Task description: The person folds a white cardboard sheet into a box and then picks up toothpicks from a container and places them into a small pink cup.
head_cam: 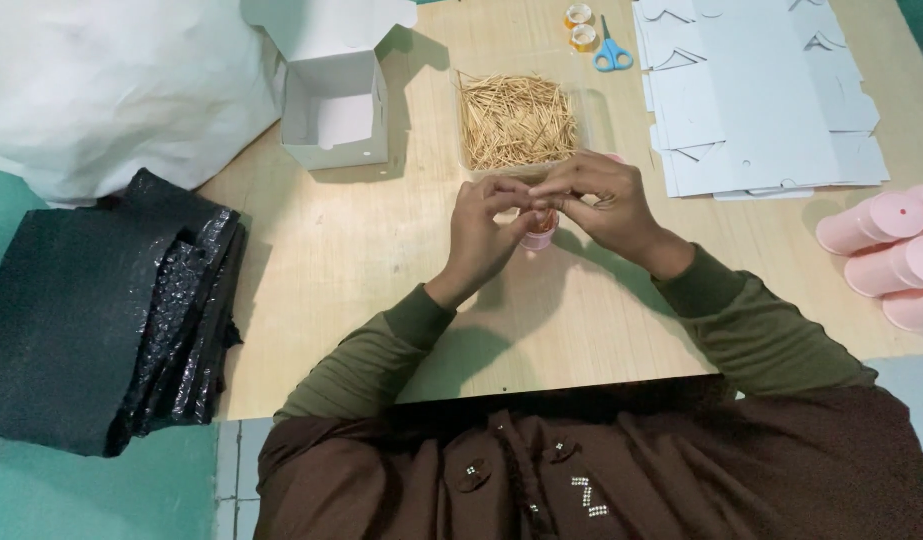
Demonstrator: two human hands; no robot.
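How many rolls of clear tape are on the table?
2 tape rolls, both at the far edge of the table, left of the blue scissors: one just behind the other. More may lie outside the view.

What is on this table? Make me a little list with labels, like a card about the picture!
Left hand: fingers pinched at the top of a small pink container
Right hand: fingertips meeting the left hand over the same container
Behind the hands: clear tray of thin wooden sticks
Left of tray: open white box
Far edge: blue scissors, two tape rolls
Right side: flat white cardboard cutouts, lying pink containers
Left side: black bubble wrap stack
Surface: wooden table
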